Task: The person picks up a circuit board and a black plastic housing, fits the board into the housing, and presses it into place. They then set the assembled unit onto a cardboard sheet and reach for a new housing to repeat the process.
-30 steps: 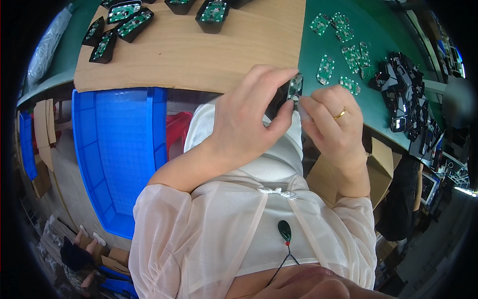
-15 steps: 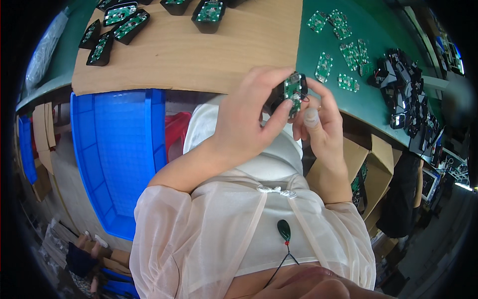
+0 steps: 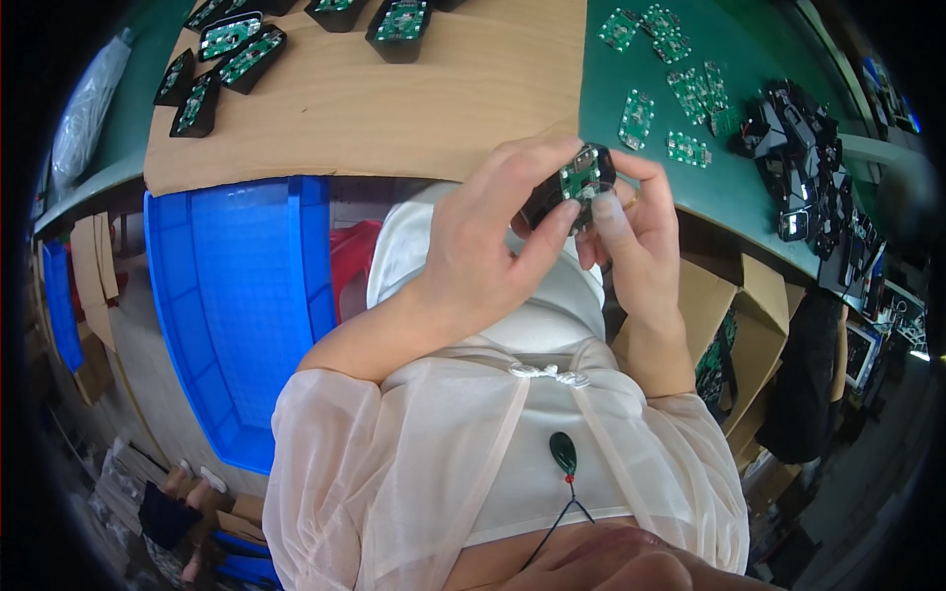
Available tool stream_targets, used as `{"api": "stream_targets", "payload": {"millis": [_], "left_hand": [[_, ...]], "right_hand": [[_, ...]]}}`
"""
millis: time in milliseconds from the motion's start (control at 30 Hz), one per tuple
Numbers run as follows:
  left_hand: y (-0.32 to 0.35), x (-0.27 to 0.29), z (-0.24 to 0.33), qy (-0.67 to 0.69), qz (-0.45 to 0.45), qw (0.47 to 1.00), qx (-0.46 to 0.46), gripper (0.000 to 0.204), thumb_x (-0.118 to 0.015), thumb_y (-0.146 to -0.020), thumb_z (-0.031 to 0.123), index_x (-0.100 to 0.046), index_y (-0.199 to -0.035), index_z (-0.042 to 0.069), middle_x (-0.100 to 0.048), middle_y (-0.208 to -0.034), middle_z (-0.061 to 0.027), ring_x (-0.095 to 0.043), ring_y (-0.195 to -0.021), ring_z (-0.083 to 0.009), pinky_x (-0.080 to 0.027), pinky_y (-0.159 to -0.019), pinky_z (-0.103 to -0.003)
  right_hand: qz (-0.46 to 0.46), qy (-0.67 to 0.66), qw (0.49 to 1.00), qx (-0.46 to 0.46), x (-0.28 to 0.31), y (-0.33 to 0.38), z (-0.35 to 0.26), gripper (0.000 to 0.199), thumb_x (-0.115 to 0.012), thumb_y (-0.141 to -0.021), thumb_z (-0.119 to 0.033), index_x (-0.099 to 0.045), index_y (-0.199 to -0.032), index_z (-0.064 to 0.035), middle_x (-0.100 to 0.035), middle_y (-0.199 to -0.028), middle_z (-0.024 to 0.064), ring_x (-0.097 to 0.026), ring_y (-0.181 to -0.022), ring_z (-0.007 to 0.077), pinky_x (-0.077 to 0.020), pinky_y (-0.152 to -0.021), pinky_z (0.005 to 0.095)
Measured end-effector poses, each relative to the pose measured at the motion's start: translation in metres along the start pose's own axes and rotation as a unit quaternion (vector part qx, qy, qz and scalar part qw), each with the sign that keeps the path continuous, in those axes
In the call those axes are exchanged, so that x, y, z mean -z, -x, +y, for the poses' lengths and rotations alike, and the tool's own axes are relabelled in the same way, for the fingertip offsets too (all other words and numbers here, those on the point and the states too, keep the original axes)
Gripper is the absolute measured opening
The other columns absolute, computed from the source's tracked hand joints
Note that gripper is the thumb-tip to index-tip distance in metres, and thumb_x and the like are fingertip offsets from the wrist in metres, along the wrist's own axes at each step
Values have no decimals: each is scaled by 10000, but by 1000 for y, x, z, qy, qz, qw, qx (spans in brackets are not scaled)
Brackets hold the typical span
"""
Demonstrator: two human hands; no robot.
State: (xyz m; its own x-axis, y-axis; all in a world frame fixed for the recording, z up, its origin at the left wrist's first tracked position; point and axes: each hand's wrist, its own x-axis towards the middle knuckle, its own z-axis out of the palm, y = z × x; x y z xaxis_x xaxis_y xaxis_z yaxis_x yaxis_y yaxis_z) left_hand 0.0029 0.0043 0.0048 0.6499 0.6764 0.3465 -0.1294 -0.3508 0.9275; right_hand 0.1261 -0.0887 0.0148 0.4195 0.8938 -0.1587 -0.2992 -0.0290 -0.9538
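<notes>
Held above the lap, near the counter (image 3: 394,108) edge: small black housing with green circuit board (image 3: 576,182), pinched between left hand (image 3: 483,261) at 7 o'clock and right hand (image 3: 641,236) at 4 o'clock, both grasping it. Right fingertip (image 3: 606,212) pressing on the board face. Likely risks: board seated crooked under uneven pressure; housing slipping toward the blue bin (image 3: 236,295) below. Farther off, at 12 to 2 o'clock: loose green boards (image 3: 670,89), filled black housings (image 3: 227,49), heap of black parts (image 3: 818,167).
</notes>
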Motion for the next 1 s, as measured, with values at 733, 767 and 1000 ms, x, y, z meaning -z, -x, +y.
{"api": "stream_targets", "payload": {"millis": [733,767,1000], "left_hand": [[4,17,-11,220,-67,951,207,488,-559,-851,79,-344,-1278,-18,-495,-1160,-89,-486,-1063,-152,-399,-907,-275],[3,19,-12,219,-67,951,207,488,-559,-851,79,-344,-1278,-18,-495,-1160,-89,-486,-1063,-152,-399,-907,-275],[-3,20,-19,336,-108,884,306,267,-588,-829,78,-496,-1070,6,-603,-960,-85,-595,-885,-152,-486,-785,-270]], "right_hand": [[-20,18,989,144,5,5,10,257,-554,-822,29,-396,-1020,-13,-527,-818,89,-533,-620,115,-443,-522,213],[-44,28,985,163,6,6,11,239,-556,-819,36,-396,-989,-15,-524,-840,100,-536,-633,121,-453,-536,223],[-117,40,985,117,4,18,13,222,-542,-829,30,-384,-980,-11,-513,-870,106,-554,-669,132,-471,-571,241]]}}
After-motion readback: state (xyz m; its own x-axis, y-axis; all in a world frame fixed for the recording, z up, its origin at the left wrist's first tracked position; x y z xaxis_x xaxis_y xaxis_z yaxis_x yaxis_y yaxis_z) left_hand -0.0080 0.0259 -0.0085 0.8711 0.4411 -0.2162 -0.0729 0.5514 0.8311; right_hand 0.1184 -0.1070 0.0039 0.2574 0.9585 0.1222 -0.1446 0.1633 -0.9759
